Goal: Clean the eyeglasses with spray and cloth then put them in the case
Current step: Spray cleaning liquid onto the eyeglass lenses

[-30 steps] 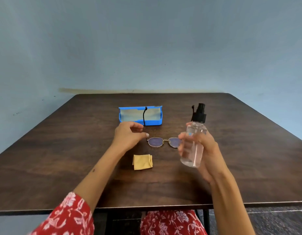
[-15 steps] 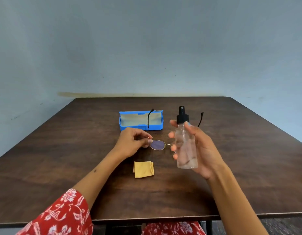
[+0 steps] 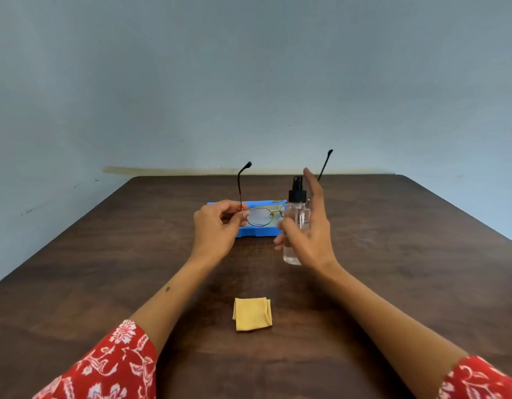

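Head view: left hand (image 3: 217, 226) pinching gold-rimmed eyeglasses (image 3: 259, 216) at the hinge, raised above the table (image 3: 407, 254), temples up. Right hand (image 3: 308, 234) wrapped around clear spray bottle (image 3: 296, 226), forefinger lifted beside the nozzle. Open blue case (image 3: 256, 232) behind; folded yellow cloth (image 3: 252, 313) lying nearer.

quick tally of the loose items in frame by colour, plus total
Blue: 1, the open case
Yellow: 1, the folded cloth
Clear with black pump: 1, the spray bottle, held in the right hand
Gold frame with black temple tips: 1, the eyeglasses, pinched by the left hand
Total: 4
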### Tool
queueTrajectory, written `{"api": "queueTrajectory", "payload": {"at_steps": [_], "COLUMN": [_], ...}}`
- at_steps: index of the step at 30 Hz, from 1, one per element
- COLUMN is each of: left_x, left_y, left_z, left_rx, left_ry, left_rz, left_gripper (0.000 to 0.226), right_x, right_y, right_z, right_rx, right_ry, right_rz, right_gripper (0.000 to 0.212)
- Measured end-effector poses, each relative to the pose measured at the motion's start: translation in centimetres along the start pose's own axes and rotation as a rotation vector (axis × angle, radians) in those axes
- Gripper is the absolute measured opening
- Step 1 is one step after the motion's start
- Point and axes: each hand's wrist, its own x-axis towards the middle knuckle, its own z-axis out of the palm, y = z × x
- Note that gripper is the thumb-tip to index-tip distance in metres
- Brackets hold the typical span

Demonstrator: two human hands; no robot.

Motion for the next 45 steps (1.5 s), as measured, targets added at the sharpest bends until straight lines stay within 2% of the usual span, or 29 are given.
{"api": "queueTrajectory", "payload": {"at_steps": [4, 6, 11, 18, 20, 22, 24, 28, 31, 34, 37, 40, 42, 44, 45], "left_x": [0.5, 0.5, 0.3, -0.2, -0.2, -0.3, -0.4, -0.7, -0.7, -0.7, -0.8, -0.7, -0.7, -0.6, -0.7], "left_y": [-0.3, -0.5, -0.7, -0.1, -0.1, 0.1, 0.3, 1.0, 1.3, 1.4, 1.4, 1.4, 1.3, 1.2, 1.3], "left_z": [-0.1, -0.1, -0.3, -0.5, -0.6, -0.6, -0.6, -0.8, -1.0, -1.2, -1.4, -1.4, -1.4, -1.3, -1.2], "left_rx": [-0.001, -0.006, 0.005, 0.001, -0.009, -0.019, -0.028, 0.003, 0.041, 0.042, 0.037, 0.056, 0.067, 0.064, 0.066], "left_ry": [0.025, 0.041, 0.073, 0.075, 0.086, 0.102, 0.117, 0.157, 0.176, 0.189, 0.188, 0.185, 0.187, 0.180, 0.174], "left_rz": [0.005, 0.006, 0.023, 0.035, 0.033, 0.034, 0.049, 0.108, 0.160, 0.194, 0.209, 0.212, 0.207, 0.209, 0.211], "left_gripper": [0.013, 0.013, 0.015, 0.016, 0.016, 0.016, 0.016, 0.017, 0.018, 0.017, 0.017, 0.018, 0.017, 0.017, 0.017], "right_x": [0.0, 0.3, -0.3, -1.0, -1.0, -0.8, -0.6, -0.6, -0.9, -1.0, -1.1, -1.0, -0.9, -0.9, -1.0], "right_y": [0.8, 0.7, 0.5, 0.4, 0.3, 0.3, 0.1, 0.0, -0.2, -0.3, -0.1, -0.5, -0.7, -1.0, -1.1], "right_z": [1.0, 1.4, 1.6, 0.8, 0.6, 0.3, 0.1, 0.0, 0.0, 0.3, 0.4, 0.5, 0.4, 0.4, 0.3], "right_rx": [0.198, 0.263, 0.118, 0.178, 0.007, -0.367, -0.679, -0.962, -1.022, -0.855, -0.506, 0.121, 0.366, 0.373, 0.257], "right_ry": [-0.123, -0.127, -0.125, -0.183, -0.130, -0.081, -0.051, 0.022, 0.091, 0.032, -0.061, -0.127, -0.140, -0.136, -0.130], "right_rz": [0.109, 0.121, 0.049, 0.083, -0.016, -0.239, -0.360, -0.390, -0.376, -0.356, -0.323, -0.028, 0.131, 0.168, 0.125], "right_gripper": [0.072, 0.073, 0.089, 0.084, 0.079, 0.073, 0.075, 0.090, 0.089, 0.080, 0.076, 0.077, 0.075, 0.077, 0.080]}}
